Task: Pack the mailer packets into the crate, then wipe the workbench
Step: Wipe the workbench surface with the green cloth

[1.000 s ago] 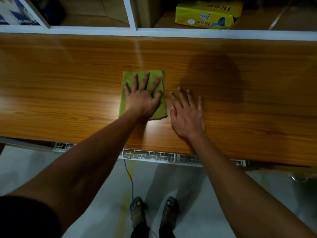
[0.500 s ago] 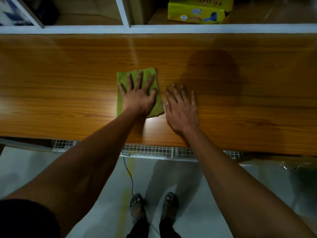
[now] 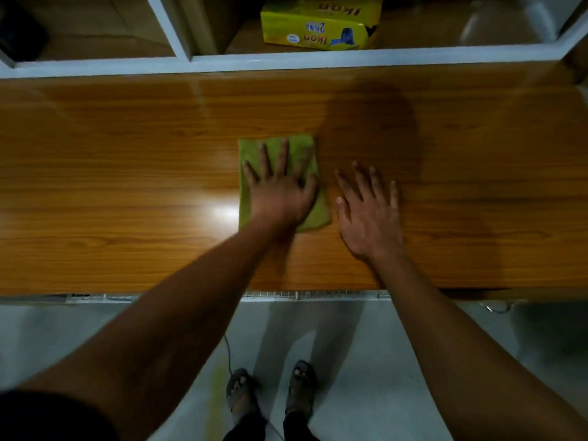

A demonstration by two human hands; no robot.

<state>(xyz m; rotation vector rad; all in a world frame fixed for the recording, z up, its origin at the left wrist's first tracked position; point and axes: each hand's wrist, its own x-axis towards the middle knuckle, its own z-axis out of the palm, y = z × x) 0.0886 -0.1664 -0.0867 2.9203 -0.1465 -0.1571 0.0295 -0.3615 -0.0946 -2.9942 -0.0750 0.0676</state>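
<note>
A folded green cloth lies on the glossy wooden workbench, near its middle. My left hand presses flat on the cloth with fingers spread and covers most of it. My right hand rests palm down on the bare wood just right of the cloth, fingers apart and holding nothing. No mailer packets or crate are in view.
A white-framed shelf runs along the bench's far edge, with a yellow box inside it. A wire mesh tray sits under the near edge. Below are the grey floor, a thin cable and my sandalled feet.
Both hands and the cloth have slid to the right along the bench, relative to the shelf post and the yellow box. The left arm is blurred with motion.
</note>
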